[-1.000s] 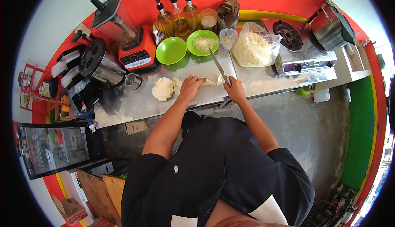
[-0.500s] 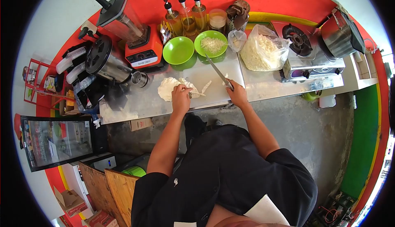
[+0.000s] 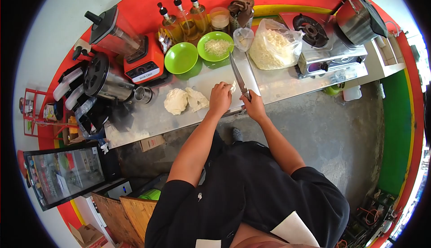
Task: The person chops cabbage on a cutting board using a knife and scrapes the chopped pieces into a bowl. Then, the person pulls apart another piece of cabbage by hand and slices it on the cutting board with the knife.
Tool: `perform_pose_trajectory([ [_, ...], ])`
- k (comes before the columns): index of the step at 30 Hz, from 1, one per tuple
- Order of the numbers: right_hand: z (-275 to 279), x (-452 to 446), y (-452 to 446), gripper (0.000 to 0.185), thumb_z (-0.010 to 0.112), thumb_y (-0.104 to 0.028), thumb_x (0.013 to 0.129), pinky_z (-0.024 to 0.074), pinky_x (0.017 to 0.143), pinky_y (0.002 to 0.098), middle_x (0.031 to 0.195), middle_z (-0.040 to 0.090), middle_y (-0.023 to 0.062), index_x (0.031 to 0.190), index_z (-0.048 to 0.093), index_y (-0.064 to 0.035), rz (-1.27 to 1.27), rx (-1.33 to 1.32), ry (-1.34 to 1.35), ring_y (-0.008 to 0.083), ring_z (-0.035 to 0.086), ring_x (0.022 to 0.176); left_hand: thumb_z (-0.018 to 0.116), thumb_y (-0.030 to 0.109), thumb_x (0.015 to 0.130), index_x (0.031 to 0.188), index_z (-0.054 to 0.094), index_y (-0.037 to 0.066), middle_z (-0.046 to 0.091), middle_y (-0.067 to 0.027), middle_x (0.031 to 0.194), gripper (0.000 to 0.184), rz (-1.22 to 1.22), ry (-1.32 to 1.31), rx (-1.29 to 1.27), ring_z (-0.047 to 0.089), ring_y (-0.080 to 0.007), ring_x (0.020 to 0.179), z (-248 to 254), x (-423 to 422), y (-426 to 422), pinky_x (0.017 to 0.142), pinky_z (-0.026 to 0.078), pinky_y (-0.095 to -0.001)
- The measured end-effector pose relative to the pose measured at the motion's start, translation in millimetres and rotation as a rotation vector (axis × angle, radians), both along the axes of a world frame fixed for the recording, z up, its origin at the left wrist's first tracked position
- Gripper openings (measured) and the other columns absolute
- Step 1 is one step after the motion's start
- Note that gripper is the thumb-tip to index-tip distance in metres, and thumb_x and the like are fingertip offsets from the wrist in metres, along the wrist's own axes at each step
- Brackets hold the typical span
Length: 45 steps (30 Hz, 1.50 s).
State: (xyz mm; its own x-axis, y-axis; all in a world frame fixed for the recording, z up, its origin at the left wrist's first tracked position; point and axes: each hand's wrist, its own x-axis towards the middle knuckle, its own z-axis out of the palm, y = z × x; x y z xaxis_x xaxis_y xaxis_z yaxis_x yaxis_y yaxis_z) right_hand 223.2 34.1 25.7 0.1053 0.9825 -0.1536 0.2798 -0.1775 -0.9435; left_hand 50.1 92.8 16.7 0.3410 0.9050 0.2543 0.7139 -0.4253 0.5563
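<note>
My right hand (image 3: 254,106) is wrapped round the handle of a long kitchen knife (image 3: 237,72), its blade pointing away from me over the white cutting board (image 3: 211,80). Close to its left, my left hand (image 3: 220,98) has its fingers bent together on the board; what lies under them is hidden. A small pale scrap (image 3: 233,86) shows between that hand and the blade. Left of my hands rest a rounded pale chunk of what looks like cabbage (image 3: 175,101) and a torn, leafy piece (image 3: 196,99).
Behind the board stand an empty green bowl (image 3: 181,61), a green bowl of pale shreds (image 3: 223,60) and a clear bag of shreds (image 3: 274,50). A red blender (image 3: 144,64) is at left, a gas stove (image 3: 331,58) at right. Pump bottles (image 3: 186,23) line the back.
My left hand has left the pale chunk and moved right, near the knife. The knife now points more straight away from me. The view has shifted slightly.
</note>
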Motion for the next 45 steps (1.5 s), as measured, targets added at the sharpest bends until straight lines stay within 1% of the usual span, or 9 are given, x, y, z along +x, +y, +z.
perform_pose_trajectory([
  [3, 1.7, 11.1, -16.1, 0.019, 0.065, -0.015, 0.096, 0.0504, 0.056, 0.0365, 0.069, 0.067, 0.0132, 0.095, 0.062, 0.0041, -0.087, -0.055, -0.082, 0.0217, 0.065, 0.055, 0.069, 0.005, 0.085, 0.108, 0.073, 0.007, 0.066, -0.0118, 0.105, 0.023, -0.001, -0.035, -0.022, 0.061, -0.0333, 0.099, -11.5, 17.5, 12.4, 0.09, 0.05, -0.0425],
  [5, -0.6, 19.7, -26.5, 0.025, 0.066, -0.02, 0.095, 0.0523, 0.068, 0.0486, 0.074, 0.067, 0.0247, 0.09, 0.06, 0.0041, -0.064, -0.034, -0.309, 0.043, 0.068, 0.073, 0.071, 0.006, 0.085, 0.107, 0.073, 0.006, 0.067, -0.0119, 0.104, 0.023, -0.017, -0.033, -0.034, 0.062, -0.0333, 0.098, -15.4, 23.8, 21.1, 0.09, 0.05, -0.042],
  [6, -1.1, 22.2, -30.2, 0.031, 0.065, -0.024, 0.095, 0.0507, 0.075, 0.0541, 0.079, 0.066, 0.0303, 0.091, 0.061, 0.0056, -0.069, -0.106, -0.265, 0.0506, 0.064, 0.083, 0.073, 0.007, 0.084, 0.107, 0.074, 0.006, 0.068, -0.0118, 0.103, 0.023, 0.008, -0.031, -0.069, 0.061, -0.0334, 0.099, -17.4, 25.2, 22.6, 0.091, 0.05, -0.0421],
  [9, -3.3, 23.3, -38.8, 0.033, 0.063, -0.026, 0.096, 0.0504, 0.075, 0.056, 0.081, 0.066, 0.0313, 0.091, 0.063, 0.0063, -0.039, -0.059, -0.417, 0.0498, 0.065, 0.083, 0.074, 0.005, 0.081, 0.1, 0.076, 0.004, 0.069, -0.0124, 0.097, 0.019, 0.025, -0.065, -0.054, 0.064, -0.0346, 0.095, -23.6, 26.4, 23.0, 0.087, 0.051, -0.0434],
  [14, -8.0, 13.1, -44.4, 0.033, 0.06, -0.026, 0.097, 0.051, 0.076, 0.0572, 0.082, 0.067, 0.0312, 0.094, 0.062, 0.0067, 0.017, 0.036, -0.423, 0.0515, 0.064, 0.081, 0.068, 0.002, 0.079, 0.091, 0.075, 0.001, 0.069, -0.018, 0.093, 0.014, 0.016, -0.024, -0.099, 0.067, -0.0381, 0.09, -16.0, 27.1, 22.5, 0.082, 0.053, -0.0466],
  [22, 18.9, -4.1, -43.1, 0.034, 0.05, -0.034, 0.104, 0.0576, 0.069, 0.0507, 0.081, 0.072, 0.0202, 0.098, 0.059, -0.0021, 0.195, -0.132, -0.857, 0.0396, 0.072, 0.076, 0.064, 0.002, 0.08, 0.08, 0.073, 0.003, 0.07, -0.0184, 0.091, 0.009, 0.06, 0.112, -0.186, 0.068, -0.0394, 0.088, -1.3, 31.0, 16.5, 0.078, 0.055, -0.0466],
  [26, 19.7, -2.8, -43.9, 0.034, 0.049, -0.035, 0.104, 0.057, 0.068, 0.0523, 0.08, 0.071, 0.0215, 0.101, 0.058, -0.0027, 0.157, -0.129, -0.813, 0.0412, 0.072, 0.075, 0.064, 0.003, 0.082, 0.082, 0.075, 0.006, 0.073, -0.0174, 0.087, 0.012, 0.098, -0.034, -0.286, 0.07, -0.0385, 0.084, -11.7, 25.4, 19.8, 0.076, 0.056, -0.0459],
  [36, 33.0, 1.8, -51.8, 0.038, 0.051, -0.036, 0.103, 0.0558, 0.069, 0.0485, 0.071, 0.071, 0.0169, 0.089, 0.065, -0.0033, 0.161, -0.065, -0.906, 0.0358, 0.072, 0.069, 0.071, 0.008, 0.081, 0.083, 0.076, 0.006, 0.075, -0.0137, 0.083, 0.005, 0.131, 0.142, -0.433, 0.074, -0.0319, 0.082, -0.5, 29.8, 33.3, 0.077, 0.057, -0.0415],
  [45, 1.9, -9.5, -49.6, 0.031, 0.053, -0.032, 0.102, 0.0561, 0.067, 0.045, 0.07, 0.071, 0.0143, 0.09, 0.06, -0.0036, 0.185, -0.042, -0.935, 0.0324, 0.072, 0.067, 0.072, 0.011, 0.077, 0.079, 0.072, 0.007, 0.073, -0.0174, 0.082, 0.004, 0.182, 0.093, -0.347, 0.072, -0.0396, 0.082, -13.8, 26.5, 27.8, 0.073, 0.058, -0.0452],
])
